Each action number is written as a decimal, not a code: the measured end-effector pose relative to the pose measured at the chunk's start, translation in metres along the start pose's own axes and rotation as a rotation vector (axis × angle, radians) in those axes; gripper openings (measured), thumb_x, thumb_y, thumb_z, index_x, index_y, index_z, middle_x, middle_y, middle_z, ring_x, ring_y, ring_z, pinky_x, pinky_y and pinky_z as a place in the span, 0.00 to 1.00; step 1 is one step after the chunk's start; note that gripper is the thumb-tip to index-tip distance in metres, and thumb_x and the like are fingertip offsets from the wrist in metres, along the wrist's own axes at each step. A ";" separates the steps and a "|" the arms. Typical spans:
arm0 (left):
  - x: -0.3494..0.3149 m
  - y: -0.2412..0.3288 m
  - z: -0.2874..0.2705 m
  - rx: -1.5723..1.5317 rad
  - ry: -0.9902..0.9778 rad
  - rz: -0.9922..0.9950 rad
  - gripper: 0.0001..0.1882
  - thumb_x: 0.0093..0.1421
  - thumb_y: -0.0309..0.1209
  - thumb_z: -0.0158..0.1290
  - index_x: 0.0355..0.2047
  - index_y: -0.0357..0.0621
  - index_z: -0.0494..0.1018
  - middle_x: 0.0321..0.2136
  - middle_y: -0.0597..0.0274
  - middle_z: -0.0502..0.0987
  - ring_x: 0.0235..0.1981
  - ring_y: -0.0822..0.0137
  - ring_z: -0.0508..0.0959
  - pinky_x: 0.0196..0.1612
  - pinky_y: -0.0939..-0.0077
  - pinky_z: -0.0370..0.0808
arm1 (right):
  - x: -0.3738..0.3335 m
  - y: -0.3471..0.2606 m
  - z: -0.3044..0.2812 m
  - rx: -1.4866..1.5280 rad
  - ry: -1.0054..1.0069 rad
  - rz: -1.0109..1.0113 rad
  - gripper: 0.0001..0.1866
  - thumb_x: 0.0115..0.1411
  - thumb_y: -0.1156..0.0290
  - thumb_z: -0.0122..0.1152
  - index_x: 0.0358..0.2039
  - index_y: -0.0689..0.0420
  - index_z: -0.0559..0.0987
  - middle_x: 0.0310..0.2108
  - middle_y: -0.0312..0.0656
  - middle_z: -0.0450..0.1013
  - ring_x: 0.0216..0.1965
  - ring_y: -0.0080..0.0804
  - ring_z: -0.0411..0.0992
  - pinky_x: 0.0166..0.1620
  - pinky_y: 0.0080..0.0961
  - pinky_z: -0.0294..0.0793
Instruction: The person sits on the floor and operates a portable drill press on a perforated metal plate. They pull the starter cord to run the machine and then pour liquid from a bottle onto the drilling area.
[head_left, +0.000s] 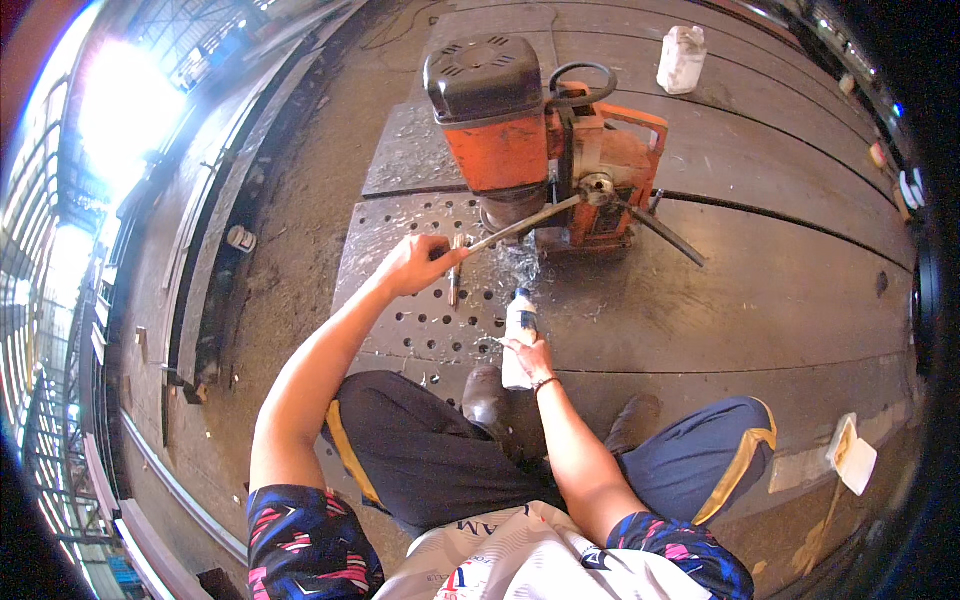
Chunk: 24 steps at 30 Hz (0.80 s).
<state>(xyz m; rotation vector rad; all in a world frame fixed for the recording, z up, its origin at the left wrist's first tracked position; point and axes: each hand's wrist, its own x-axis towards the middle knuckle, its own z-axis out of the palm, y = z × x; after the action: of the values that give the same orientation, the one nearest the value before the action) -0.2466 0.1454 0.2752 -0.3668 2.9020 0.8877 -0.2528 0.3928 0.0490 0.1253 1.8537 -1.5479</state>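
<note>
An orange magnetic drill (pixel 495 160) with a black motor cap stands on a steel plate (pixel 750 290). My left hand (pixel 415 265) is closed around the end of the drill's long feed lever (pixel 520 228), left of the drill's lower end. My right hand (pixel 530 358) grips a white plastic bottle (pixel 520 325) with a dark blue cap, its top pointing toward the drill. Metal shavings (pixel 518 262) lie between the bottle and the drill. Just beside my left hand rests a short slim rod (pixel 455 285), its exact kind unclear. Rows of drilled holes (pixel 425 318) mark the plate there.
A second lever (pixel 670 237) juts from the drill's right side. On the plate at the back right stands a whitish jug (pixel 682 60). My shoe (pixel 487 400) is close behind the bottle. Long steel beams (pixel 215 230) run along the left, with a small white tub (pixel 241 239) near them.
</note>
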 end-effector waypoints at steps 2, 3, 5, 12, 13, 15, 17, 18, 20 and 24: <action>-0.001 0.001 0.001 -0.008 0.022 0.009 0.32 0.64 0.58 0.51 0.23 0.36 0.76 0.15 0.59 0.72 0.18 0.69 0.70 0.24 0.66 0.67 | 0.003 0.000 0.000 0.002 -0.014 0.021 0.20 0.47 0.59 0.75 0.33 0.62 0.83 0.28 0.43 0.81 0.26 0.32 0.80 0.31 0.31 0.79; -0.001 0.004 0.001 -0.013 0.030 0.005 0.32 0.63 0.58 0.51 0.23 0.36 0.76 0.15 0.56 0.71 0.18 0.66 0.69 0.25 0.64 0.67 | 0.004 0.001 -0.001 0.028 -0.019 0.029 0.19 0.47 0.59 0.75 0.32 0.62 0.83 0.28 0.43 0.81 0.26 0.32 0.80 0.31 0.31 0.79; -0.002 0.008 0.000 -0.002 0.044 0.003 0.32 0.62 0.58 0.52 0.23 0.35 0.75 0.14 0.52 0.70 0.17 0.62 0.69 0.26 0.62 0.67 | 0.005 0.003 -0.001 0.079 -0.029 0.047 0.19 0.47 0.60 0.75 0.32 0.62 0.83 0.29 0.43 0.81 0.26 0.32 0.80 0.31 0.30 0.79; -0.007 0.020 -0.003 0.061 0.094 0.027 0.29 0.62 0.54 0.54 0.23 0.36 0.76 0.14 0.50 0.71 0.17 0.57 0.70 0.26 0.61 0.68 | 0.013 0.010 -0.003 0.030 -0.066 0.062 0.23 0.47 0.62 0.75 0.41 0.62 0.80 0.31 0.43 0.80 0.29 0.31 0.80 0.33 0.31 0.80; -0.006 0.021 -0.003 0.067 0.104 0.034 0.29 0.62 0.54 0.54 0.23 0.36 0.76 0.14 0.50 0.71 0.17 0.57 0.70 0.25 0.61 0.68 | 0.015 0.011 -0.004 0.022 -0.059 0.061 0.23 0.47 0.62 0.75 0.41 0.62 0.80 0.31 0.42 0.80 0.29 0.31 0.80 0.33 0.31 0.79; -0.008 0.018 -0.002 0.090 0.119 0.032 0.28 0.62 0.53 0.54 0.22 0.36 0.76 0.14 0.50 0.71 0.16 0.56 0.71 0.25 0.61 0.68 | 0.012 0.009 -0.002 0.008 -0.059 0.062 0.23 0.47 0.62 0.76 0.40 0.62 0.80 0.31 0.42 0.80 0.29 0.31 0.80 0.33 0.31 0.79; -0.009 0.016 -0.001 0.102 0.130 0.037 0.28 0.62 0.52 0.54 0.22 0.37 0.76 0.14 0.50 0.71 0.16 0.56 0.71 0.25 0.61 0.68 | 0.009 0.007 -0.001 0.001 -0.059 0.062 0.23 0.47 0.62 0.76 0.40 0.63 0.80 0.30 0.42 0.80 0.28 0.31 0.80 0.33 0.31 0.79; -0.009 0.016 0.000 0.103 0.134 0.042 0.27 0.62 0.52 0.55 0.22 0.37 0.76 0.14 0.50 0.71 0.16 0.56 0.71 0.25 0.61 0.68 | 0.009 0.006 -0.001 -0.016 -0.054 0.060 0.23 0.47 0.62 0.76 0.40 0.63 0.80 0.30 0.42 0.80 0.28 0.31 0.80 0.33 0.30 0.79; -0.009 0.016 0.001 0.100 0.139 0.056 0.27 0.62 0.51 0.55 0.22 0.37 0.76 0.14 0.50 0.71 0.16 0.56 0.71 0.25 0.61 0.68 | 0.011 0.007 -0.002 -0.050 -0.043 0.057 0.23 0.47 0.62 0.75 0.39 0.63 0.80 0.30 0.42 0.80 0.28 0.31 0.80 0.33 0.30 0.79; -0.009 0.018 0.001 0.091 0.144 0.072 0.26 0.62 0.50 0.55 0.22 0.37 0.76 0.15 0.50 0.71 0.16 0.56 0.71 0.25 0.62 0.68 | 0.012 0.010 -0.003 -0.001 -0.068 0.084 0.22 0.47 0.62 0.75 0.39 0.63 0.81 0.30 0.43 0.81 0.29 0.31 0.80 0.33 0.30 0.79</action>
<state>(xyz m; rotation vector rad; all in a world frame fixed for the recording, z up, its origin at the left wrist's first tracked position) -0.2422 0.1624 0.2858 -0.3346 3.0924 0.7657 -0.2586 0.3938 0.0339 0.1470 1.7739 -1.4766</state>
